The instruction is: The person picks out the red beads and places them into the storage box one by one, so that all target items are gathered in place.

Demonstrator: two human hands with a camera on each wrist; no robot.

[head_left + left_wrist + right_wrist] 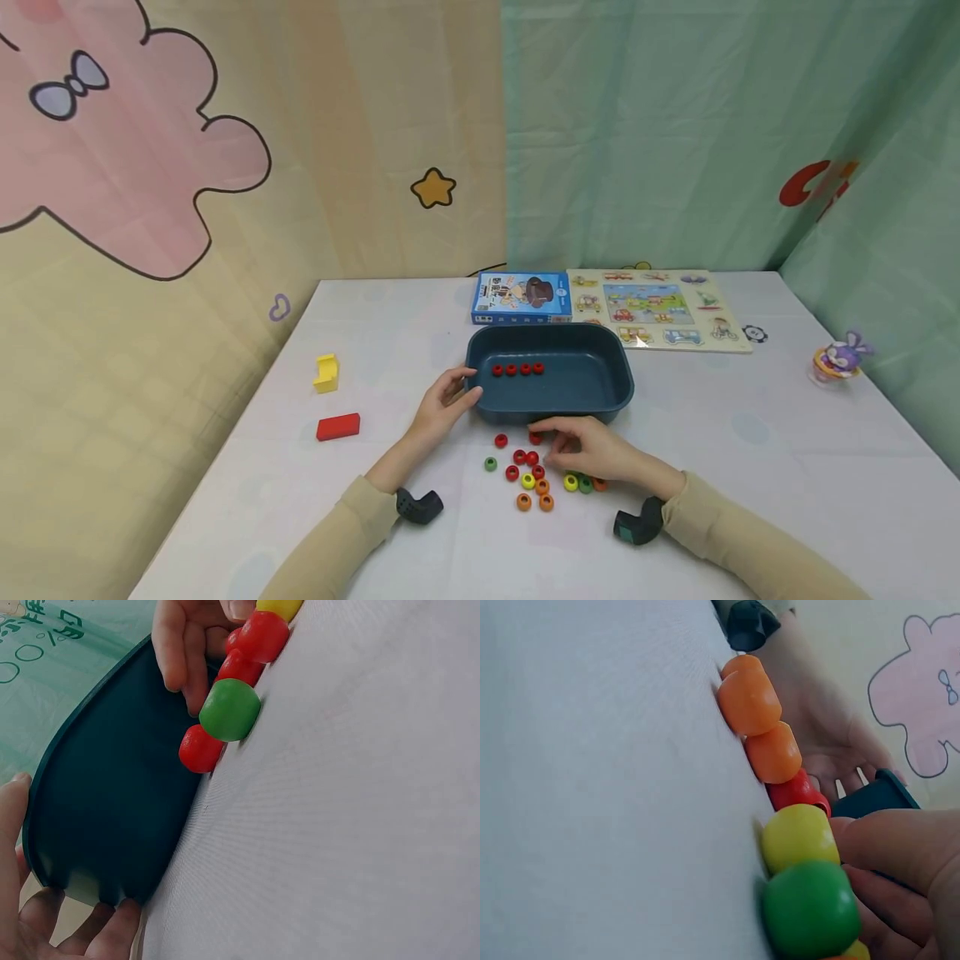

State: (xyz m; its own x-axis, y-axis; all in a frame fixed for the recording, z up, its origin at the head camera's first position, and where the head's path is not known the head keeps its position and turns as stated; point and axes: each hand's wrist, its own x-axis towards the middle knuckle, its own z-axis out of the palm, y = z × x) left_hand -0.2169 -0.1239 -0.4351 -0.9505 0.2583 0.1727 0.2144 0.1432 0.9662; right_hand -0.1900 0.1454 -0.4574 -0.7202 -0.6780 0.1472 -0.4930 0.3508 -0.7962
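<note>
A dark blue bin (551,415) stands mid-table with a row of red beads (512,369) inside. My left hand (442,408) holds the bin's left end, its thumb and fingers against the wall in the left wrist view. In front of the bin lie loose beads: red (501,440), green (491,464), yellow (528,481) and orange (523,502). My right hand (592,448) is low over them, thumb and index finger apart. Its index fingertip is right at a red bead (535,438) near the bin's front wall. A green bead (811,909) shows beside that hand in the right wrist view.
Behind the bin are a blue box (521,298) and a picture puzzle board (720,333). To the left lie a yellow block (326,373) and a red block (338,427). A purple rabbit figure (840,358) stands near the right edge.
</note>
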